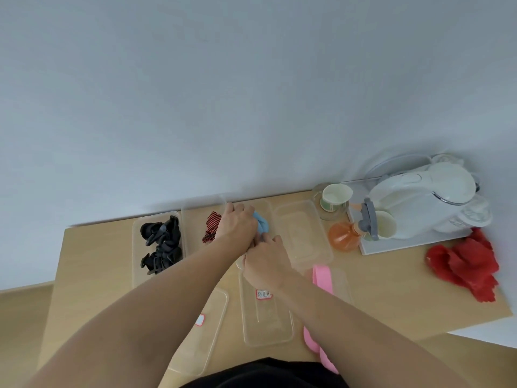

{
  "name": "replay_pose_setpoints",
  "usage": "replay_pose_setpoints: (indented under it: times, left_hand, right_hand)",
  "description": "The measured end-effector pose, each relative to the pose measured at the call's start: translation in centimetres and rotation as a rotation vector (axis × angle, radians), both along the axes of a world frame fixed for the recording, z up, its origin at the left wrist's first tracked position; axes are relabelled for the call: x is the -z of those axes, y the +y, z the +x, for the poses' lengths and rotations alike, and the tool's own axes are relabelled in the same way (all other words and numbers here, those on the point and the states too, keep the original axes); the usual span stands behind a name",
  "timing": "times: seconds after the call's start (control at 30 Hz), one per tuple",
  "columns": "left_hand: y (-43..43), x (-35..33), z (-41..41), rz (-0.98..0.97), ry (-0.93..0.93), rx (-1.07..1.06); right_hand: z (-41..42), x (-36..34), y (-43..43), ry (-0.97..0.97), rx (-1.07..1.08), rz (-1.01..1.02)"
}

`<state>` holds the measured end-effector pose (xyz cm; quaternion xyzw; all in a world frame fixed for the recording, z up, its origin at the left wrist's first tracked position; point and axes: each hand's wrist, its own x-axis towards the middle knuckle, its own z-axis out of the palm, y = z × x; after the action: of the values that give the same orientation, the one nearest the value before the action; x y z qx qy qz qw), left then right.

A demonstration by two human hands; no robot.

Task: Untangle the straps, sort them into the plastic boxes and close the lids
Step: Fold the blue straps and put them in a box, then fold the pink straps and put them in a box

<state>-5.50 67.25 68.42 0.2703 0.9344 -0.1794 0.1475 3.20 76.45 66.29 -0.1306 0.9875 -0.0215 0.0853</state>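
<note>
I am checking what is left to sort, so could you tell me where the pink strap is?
In the head view, the pink strap lies on the table at its near edge, partly under the right forearm, right of the labelled lid.

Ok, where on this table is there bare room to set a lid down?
Bare wood lies left of the black-strap box to the table edge, and between the pink strap and the red cloth. The middle is crowded: boxes, lids and both hands. The tray fills the far right corner.
</note>
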Motion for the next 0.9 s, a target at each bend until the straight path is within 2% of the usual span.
replay_pose_setpoints:
  times: [0.07, 0.17, 0.33, 0.4, 0.47, 0.57, 0.67, 0.8, 0.9]
  left_hand:
    - [0.4, -0.9, 0.1, -0.009, -0.015, -0.010]
    - [0.4, -2.1, 0.6, 0.030, 0.016, -0.033]
    - [-0.1, -2.9, 3.4, 0.194, 0.144, -0.033]
    - [0.3, -3.4, 5.2, 0.293, 0.131, -0.039]
    - [1.1, -3.9, 7.6, 0.476, 0.019, -0.132]
    - [2.6, -3.2, 11.2, 0.778, -0.312, -0.376]
    - [4.1, -1.6, 14.3, 0.861, -0.651, -0.534]
    - [6.5, 0.1, 17.4, 0.934, -0.819, -0.674]
    - [8.2, 0.4, 18.8, 0.943, -0.837, -0.761]
  right_hand:
    - [0.1, -0.7, 0.0, -0.046, -0.017, 0.012]
    - [-0.3, -2.0, 1.0, -0.056, 0.005, -0.110]
    - [0.9, -4.2, 4.2, 0.094, 0.142, -0.128]
    - [2.2, -4.6, 5.6, 0.157, 0.207, -0.183]
    - [3.9, -5.4, 7.2, 0.138, 0.343, -0.267]
    - [7.1, -5.9, 10.4, -0.041, 0.605, -0.356]
    - [10.4, -5.8, 13.1, -0.194, 0.713, -0.405]
    - [13.3, -4.8, 15.1, -0.405, 0.713, -0.438]
    - [14.1, -3.4, 16.1, -0.468, 0.645, -0.417]
